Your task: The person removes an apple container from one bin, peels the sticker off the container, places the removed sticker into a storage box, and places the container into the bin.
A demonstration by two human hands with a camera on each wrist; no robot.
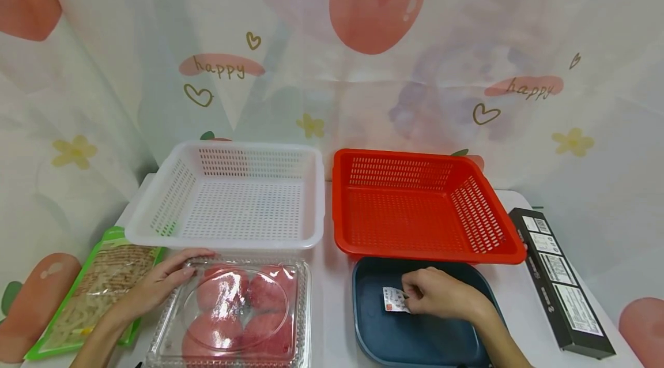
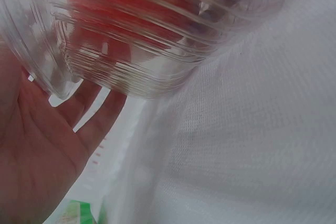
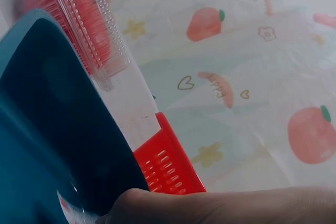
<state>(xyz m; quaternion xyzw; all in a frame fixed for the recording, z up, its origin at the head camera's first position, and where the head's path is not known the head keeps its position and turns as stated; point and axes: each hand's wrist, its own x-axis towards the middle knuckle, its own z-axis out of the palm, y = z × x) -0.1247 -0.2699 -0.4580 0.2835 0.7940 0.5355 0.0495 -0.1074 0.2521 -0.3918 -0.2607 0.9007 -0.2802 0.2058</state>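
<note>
My left hand [image 1: 161, 281] lies at the far left corner of a clear plastic clamshell box [image 1: 306, 322] holding several round red pieces [image 1: 212, 336] that look like fruit. In the left wrist view, the extended fingers [image 2: 100, 116] touch the outside of the box's ribbed corner. My right hand [image 1: 441, 294] is inside a dark blue tray [image 1: 378, 336], pinching a small white printed packet [image 1: 394, 300] with a red mark. Its fingertips are hidden behind the hand, and part of the packet is covered. The right wrist view catches only the packet's edge [image 3: 73, 213].
Behind the box stands a white perforated basket [image 1: 244, 206], and behind the tray a red one [image 1: 404, 218]. A green-edged food bag [image 1: 104, 276] lies on the left. A long black box with white labels [image 1: 560, 281] lies along the right. A printed curtain [image 1: 321, 91] hangs behind.
</note>
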